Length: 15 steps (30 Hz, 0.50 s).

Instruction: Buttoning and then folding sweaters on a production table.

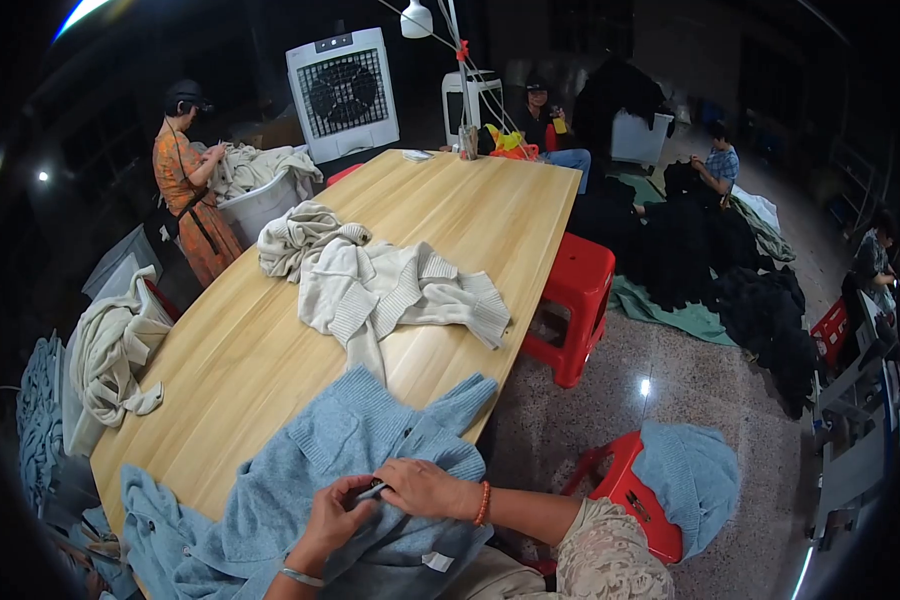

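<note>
Blue cardigan (315,450): lay on the table's (470,215) near end; handwork appeared mid-course, unfinished.
Left hand (338,515): pinched its fabric.
Right hand (420,490): curled against it; grip could not be told.
Pale knits (365,290): lay farther up; done or pending, unclear.
Tabletop: wood-grained.
Room: dim; speckled floor (610,400), red stool (582,270), air cooler (345,95).

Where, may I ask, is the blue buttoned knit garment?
At the head view's lower centre-left, the garment drapes over the tan wooden table, beneath the left hand and right hand.
</note>
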Tool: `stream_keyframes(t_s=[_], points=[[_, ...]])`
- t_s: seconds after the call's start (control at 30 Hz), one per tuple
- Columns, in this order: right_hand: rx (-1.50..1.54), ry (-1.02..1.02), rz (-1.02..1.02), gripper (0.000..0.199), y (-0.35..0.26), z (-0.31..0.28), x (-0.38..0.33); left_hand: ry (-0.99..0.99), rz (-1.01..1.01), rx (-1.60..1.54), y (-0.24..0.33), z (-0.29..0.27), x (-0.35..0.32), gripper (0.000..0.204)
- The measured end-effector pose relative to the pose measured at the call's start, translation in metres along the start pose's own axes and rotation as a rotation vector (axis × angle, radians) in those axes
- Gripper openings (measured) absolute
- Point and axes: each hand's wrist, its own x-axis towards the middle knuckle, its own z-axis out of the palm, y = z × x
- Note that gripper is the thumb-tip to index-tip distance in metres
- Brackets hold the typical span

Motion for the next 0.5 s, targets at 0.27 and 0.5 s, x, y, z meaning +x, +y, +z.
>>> stream_keyframes(t_s=[0.27, 0.5], points=[[0.111, -0.018, -0.072, 0.022, 0.017, 0.008, 0.001, 0.266, 0.323, 0.617, -0.005, 0.015, -0.002, 0.014], [0.087, -0.014, -0.039, 0.013, 0.013, 0.011, -0.001, 0.274, 0.279, 0.610, -0.005, 0.015, -0.006, 0.015]])
